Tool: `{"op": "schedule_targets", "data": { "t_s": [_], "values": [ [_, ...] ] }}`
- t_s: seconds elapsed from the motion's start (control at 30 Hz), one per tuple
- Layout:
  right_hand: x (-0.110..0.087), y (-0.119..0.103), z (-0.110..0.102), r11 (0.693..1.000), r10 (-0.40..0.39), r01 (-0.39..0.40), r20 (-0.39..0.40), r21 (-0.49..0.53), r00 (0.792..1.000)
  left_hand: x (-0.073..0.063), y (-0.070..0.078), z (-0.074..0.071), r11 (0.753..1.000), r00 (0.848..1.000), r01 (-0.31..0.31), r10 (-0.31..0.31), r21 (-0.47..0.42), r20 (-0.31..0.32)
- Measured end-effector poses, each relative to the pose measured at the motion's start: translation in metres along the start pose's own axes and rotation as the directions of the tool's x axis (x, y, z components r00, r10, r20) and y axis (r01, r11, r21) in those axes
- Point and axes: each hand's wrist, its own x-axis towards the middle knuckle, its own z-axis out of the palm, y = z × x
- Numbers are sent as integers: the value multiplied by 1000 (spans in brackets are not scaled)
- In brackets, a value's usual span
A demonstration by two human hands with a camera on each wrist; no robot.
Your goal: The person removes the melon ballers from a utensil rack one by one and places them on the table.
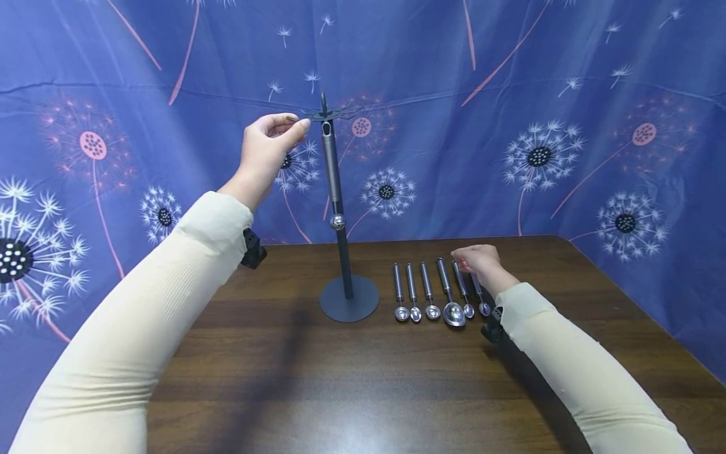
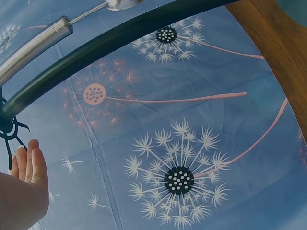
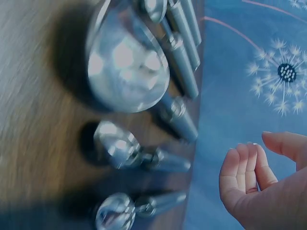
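A dark metal utensil stand point(image 1: 344, 258) with a ring of hooks point(image 1: 324, 116) at its top stands upright on the table. One steel scoop point(image 1: 332, 170) with a long handle hangs from it, small rounded head down. My left hand point(image 1: 263, 151) pinches a hook at the stand's left between thumb and fingertips; its thumb is hidden in the left wrist view. Right of the base, several steel scoops lie in a row, among them a large one point(image 1: 454, 314). Over the handles at the row's right end hovers my right hand point(image 3: 259, 177), fingers loosely bent, holding nothing.
The brown wooden table point(image 1: 363, 384) reaches back to a blue dandelion-print curtain point(image 1: 431, 94). The stand's round base point(image 1: 348, 309) sits left of the scoop row. Both sleeved forearms reach in from the front.
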Motion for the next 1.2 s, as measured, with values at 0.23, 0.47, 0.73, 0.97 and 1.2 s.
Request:
{"op": "schedule_targets", "data": {
  "t_s": [0.23, 0.47, 0.73, 0.97, 1.2],
  "values": [
    [0, -8, 12, 1000, -14, 13, 41, 23, 999, -1, 5, -4, 999, 1000, 14, -14, 49, 3],
    [-1, -14, 15, 999, -3, 0, 82, 44, 997, -2, 5, -7, 997, 999, 30, -31, 64, 11],
    [-8, -36, 18, 993, -43, 26, 158, 111, 987, -5, 5, -11, 997, 999, 41, -42, 62, 12],
    [-20, -60, 28, 988, -58, 23, 230, 152, 971, -5, 7, -12, 996, 998, 39, -42, 76, 40],
    [-31, -87, 46, 976, -119, 63, 268, 208, 956, -4, 9, -12, 997, 998, 53, -55, 63, 38]
  ]
}}
